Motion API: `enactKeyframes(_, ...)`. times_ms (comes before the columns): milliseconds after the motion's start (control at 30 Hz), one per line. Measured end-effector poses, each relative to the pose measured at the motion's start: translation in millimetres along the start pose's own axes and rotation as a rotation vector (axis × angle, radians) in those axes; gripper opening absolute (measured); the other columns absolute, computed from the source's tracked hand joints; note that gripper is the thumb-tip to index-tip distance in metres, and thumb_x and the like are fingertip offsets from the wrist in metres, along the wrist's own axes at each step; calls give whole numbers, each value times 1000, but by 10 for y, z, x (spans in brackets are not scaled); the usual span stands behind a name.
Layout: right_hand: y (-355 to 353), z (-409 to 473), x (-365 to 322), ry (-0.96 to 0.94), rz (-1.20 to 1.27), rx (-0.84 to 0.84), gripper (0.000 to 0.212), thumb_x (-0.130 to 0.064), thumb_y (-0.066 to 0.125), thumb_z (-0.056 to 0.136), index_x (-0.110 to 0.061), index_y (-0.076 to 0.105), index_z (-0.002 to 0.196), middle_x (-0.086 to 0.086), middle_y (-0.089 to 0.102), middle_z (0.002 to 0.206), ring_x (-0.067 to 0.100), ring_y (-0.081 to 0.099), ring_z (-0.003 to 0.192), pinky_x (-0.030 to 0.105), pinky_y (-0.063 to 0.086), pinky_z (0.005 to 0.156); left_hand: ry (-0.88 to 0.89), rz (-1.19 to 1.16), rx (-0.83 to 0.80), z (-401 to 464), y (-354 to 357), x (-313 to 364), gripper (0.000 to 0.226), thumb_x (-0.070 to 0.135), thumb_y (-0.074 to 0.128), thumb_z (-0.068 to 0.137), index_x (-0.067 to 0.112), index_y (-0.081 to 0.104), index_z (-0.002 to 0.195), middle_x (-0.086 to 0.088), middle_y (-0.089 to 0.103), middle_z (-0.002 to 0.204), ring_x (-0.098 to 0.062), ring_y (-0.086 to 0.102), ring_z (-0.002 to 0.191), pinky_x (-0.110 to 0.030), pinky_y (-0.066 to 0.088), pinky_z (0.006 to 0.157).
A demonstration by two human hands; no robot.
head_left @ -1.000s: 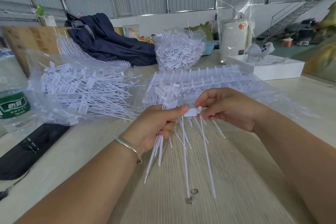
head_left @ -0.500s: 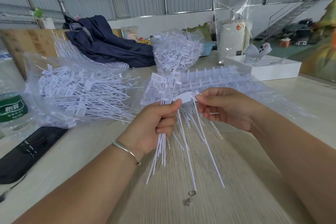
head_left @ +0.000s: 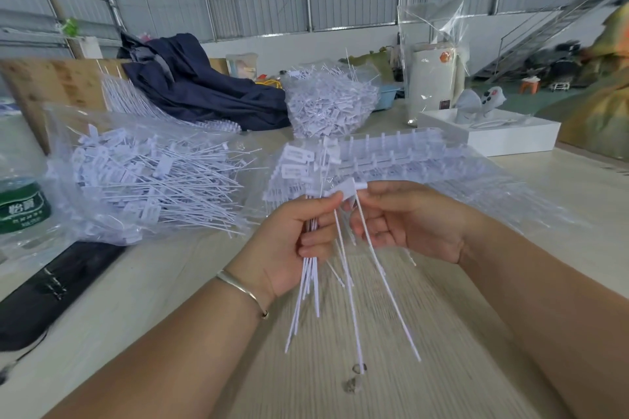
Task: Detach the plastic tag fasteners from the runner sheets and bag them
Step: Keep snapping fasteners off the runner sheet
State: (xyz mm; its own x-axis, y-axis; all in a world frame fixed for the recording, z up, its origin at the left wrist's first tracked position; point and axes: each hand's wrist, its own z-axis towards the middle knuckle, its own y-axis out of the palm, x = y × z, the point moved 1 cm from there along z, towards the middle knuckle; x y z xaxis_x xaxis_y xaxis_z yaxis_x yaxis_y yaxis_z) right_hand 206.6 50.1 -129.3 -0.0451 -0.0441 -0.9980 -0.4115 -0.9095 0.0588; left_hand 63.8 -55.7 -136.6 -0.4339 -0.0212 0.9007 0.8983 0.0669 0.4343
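My left hand (head_left: 299, 241) grips a bundle of loose white tag fasteners (head_left: 308, 296), their thin tails hanging down over the table. My right hand (head_left: 405, 218) pinches the flat head of one more fastener (head_left: 350, 189) right against my left thumb. Behind my hands lies a stack of white runner sheets (head_left: 401, 160) with fasteners still attached. To the left lies a clear plastic bag (head_left: 143, 177) full of loose fasteners. A second filled bag (head_left: 332, 105) stands further back.
A water bottle with a green label (head_left: 22, 204) stands at the left edge, a black flat case (head_left: 51, 286) below it. Dark blue cloth (head_left: 200, 85) lies at the back, a white box (head_left: 493, 134) at the right. Two small metal rings (head_left: 355, 378) lie on the wooden table.
My right hand has pulled a fastener free of the runner sheet and brought it up against the bundle in my left hand. Both hands have risen slightly.
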Motion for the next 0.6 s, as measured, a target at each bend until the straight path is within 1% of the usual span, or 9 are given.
enactKeyframes(67, -1, -1, -8, -6, -5, 54, 28, -30, 69, 78, -11, 67, 99, 9, 67, 80, 19, 59, 71, 24, 53, 62, -4, 30, 38, 8, -3, -12, 18, 18, 61, 79, 11, 50, 66, 4, 39, 57, -1, 25, 32, -13, 15, 30)
enactKeyframes(167, -2, 3, -32, -15, 16, 169, 26, -29, 71, 72, -13, 60, 90, 9, 66, 76, 19, 57, 65, 26, 49, 60, 33, 113, 113, 25, -25, -36, 18, 17, 61, 84, 9, 52, 71, 2, 46, 61, -3, 26, 35, -13, 16, 30)
enactKeyframes(233, -33, -6, -60, -47, 2, 280, 16, -21, 69, 80, -13, 56, 83, 9, 66, 72, 17, 56, 58, 23, 49, 55, 87, 250, 195, 39, -45, -56, 18, 15, 60, 89, 4, 55, 77, 1, 53, 60, -5, 29, 36, -14, 18, 31)
enactKeyframes(267, -44, -11, -72, -66, -48, 333, 14, -16, 67, 85, -13, 54, 81, 11, 66, 71, 17, 56, 54, 23, 48, 53, 120, 322, 234, 41, -49, -68, 16, 15, 60, 91, 3, 57, 80, -1, 58, 63, -6, 30, 37, -15, 19, 32)
enactKeyframes(333, -24, -16, -79, -105, -200, 400, 17, -11, 64, 91, -11, 52, 80, 14, 68, 69, 19, 54, 49, 24, 45, 52, 169, 422, 284, 38, -42, -101, 10, 15, 61, 92, 6, 61, 88, -4, 66, 69, -9, 32, 38, -14, 21, 35)
enactKeyframes(400, 36, -14, -60, -147, -351, 407, 19, -10, 67, 89, -5, 51, 80, 14, 68, 66, 21, 53, 48, 27, 43, 52, 188, 458, 289, 36, -22, -141, 7, 16, 61, 92, 11, 64, 89, -5, 67, 69, -9, 33, 38, -14, 22, 37)
enactKeyframes(467, 93, -7, -35, -179, -444, 388, 24, -10, 70, 86, 1, 50, 80, 15, 68, 63, 23, 52, 48, 29, 42, 54, 208, 476, 274, 34, -6, -163, 9, 20, 63, 92, 15, 67, 86, -7, 67, 68, -10, 34, 38, -15, 23, 37)
enactKeyframes(533, 104, -2, -25, -197, -463, 383, 26, -11, 71, 85, 2, 50, 80, 14, 68, 63, 22, 52, 47, 29, 42, 53, 213, 484, 276, 36, -14, -163, 11, 22, 63, 92, 14, 67, 86, -8, 66, 68, -10, 34, 38, -16, 23, 37)
enactKeyframes(600, 84, 1, -20, -198, -435, 390, 27, -13, 71, 86, 4, 51, 83, 16, 69, 65, 21, 51, 47, 27, 42, 52, 198, 487, 295, 44, -28, -163, 12, 19, 61, 93, 11, 65, 85, -5, 65, 65, -10, 33, 38, -16, 22, 37)
